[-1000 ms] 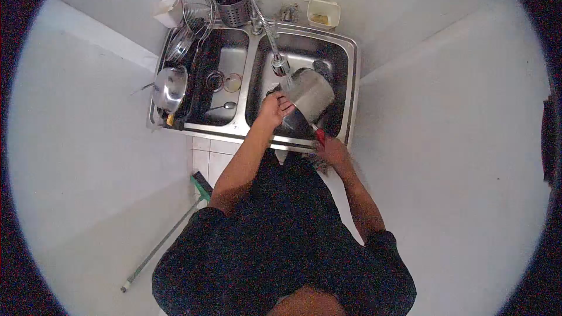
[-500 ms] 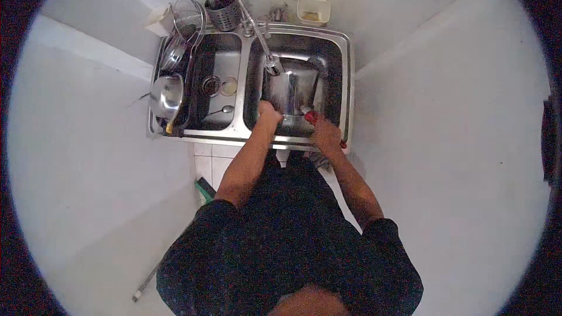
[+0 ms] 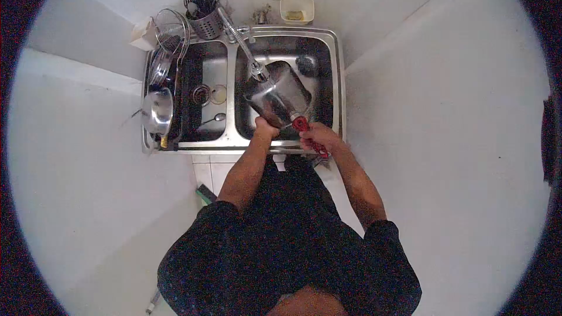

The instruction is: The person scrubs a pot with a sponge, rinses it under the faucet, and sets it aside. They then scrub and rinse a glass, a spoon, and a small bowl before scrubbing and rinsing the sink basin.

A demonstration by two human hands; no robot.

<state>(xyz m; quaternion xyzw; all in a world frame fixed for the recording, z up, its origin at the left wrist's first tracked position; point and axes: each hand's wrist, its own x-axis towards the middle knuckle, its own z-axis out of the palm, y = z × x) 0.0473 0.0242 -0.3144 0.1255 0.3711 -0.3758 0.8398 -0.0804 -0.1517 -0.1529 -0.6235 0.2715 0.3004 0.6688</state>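
Note:
Over the right sink basin [image 3: 322, 90] a metal pot [image 3: 287, 90] is tilted beneath the faucet head [image 3: 257, 71]. Its red handle [image 3: 301, 124] points toward me, and my right hand [image 3: 321, 136] is closed around it. My left hand [image 3: 266, 127] is at the pot's near left edge, fingers mostly hidden under or behind the metal. Water seems to run from the faucet onto the pot's side.
A spoon [image 3: 213, 119] and small round items lie in the left basin. Along the left are a steel bowl [image 3: 158, 111] and strainers [image 3: 171, 26]. Behind stand a cutlery holder [image 3: 208, 25] and a white container [image 3: 297, 10]. A green broom [image 3: 205, 194] is below.
The pot has been turned and tilted under the faucet, and its handle now points toward me. Both hands have shifted with it. The whole view has moved slightly.

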